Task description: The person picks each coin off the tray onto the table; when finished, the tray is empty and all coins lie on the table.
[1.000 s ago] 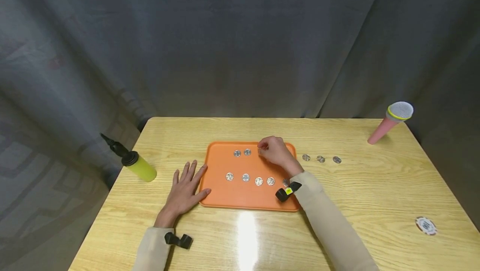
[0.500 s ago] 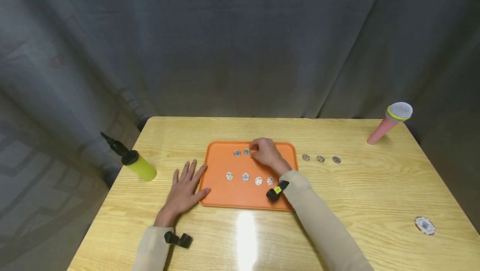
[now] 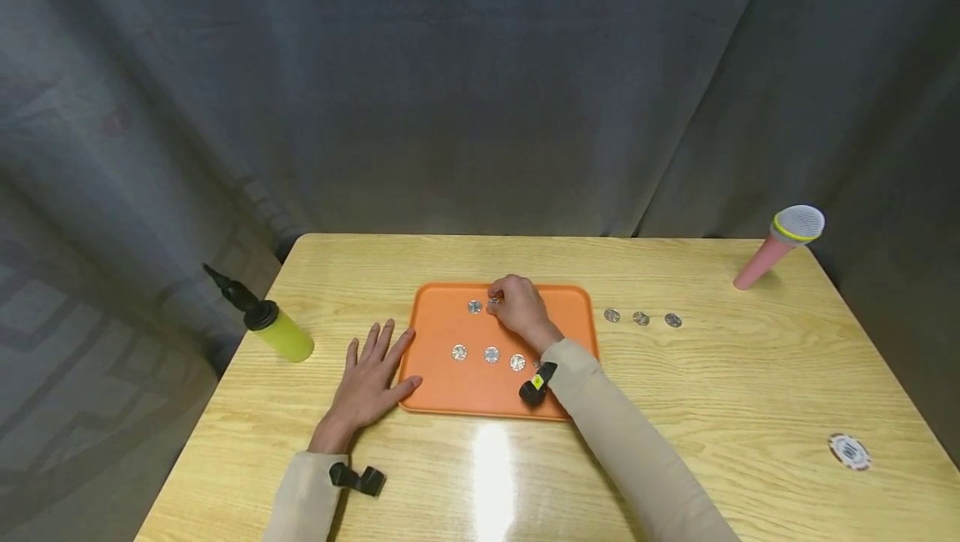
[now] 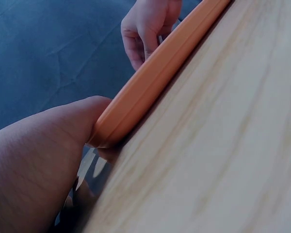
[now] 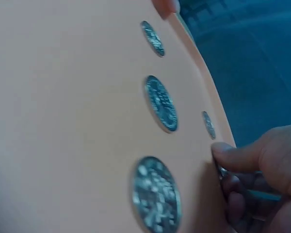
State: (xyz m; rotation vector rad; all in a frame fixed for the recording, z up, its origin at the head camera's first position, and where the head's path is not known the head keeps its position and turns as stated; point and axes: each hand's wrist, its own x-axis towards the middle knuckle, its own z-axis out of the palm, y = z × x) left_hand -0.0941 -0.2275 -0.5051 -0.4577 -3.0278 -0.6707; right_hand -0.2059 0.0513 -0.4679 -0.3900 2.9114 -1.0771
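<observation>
An orange tray (image 3: 450, 392) lies on the table with silver coins in two rows. My left hand (image 3: 365, 386) is spread with straight fingers at the tray's left edge; in the left wrist view its thumb meets the tray's rim (image 4: 150, 80). My right hand (image 3: 521, 307) pinches a coin (image 5: 221, 170) by its edge between thumb and fingers, in the tray's far row. Left of it lies another far-row coin (image 3: 475, 307). The nearer row shows a first coin (image 3: 459, 352), a second (image 3: 491, 354) and a third (image 3: 517, 363). My right wrist partly covers the row's right end.
Several coins (image 3: 612, 315) lie on the table right of the tray. A pink toy microphone (image 3: 776, 246) stands at the far right, a poker chip (image 3: 850, 451) nearer. On the left is a yellow-green hand pump (image 3: 281, 333) with a black top. Dark curtains (image 3: 480, 92) hang behind.
My right hand has moved left over the tray's far row, reaching the second coin there, which its fingers now partly cover. The left hand has stayed in place.
</observation>
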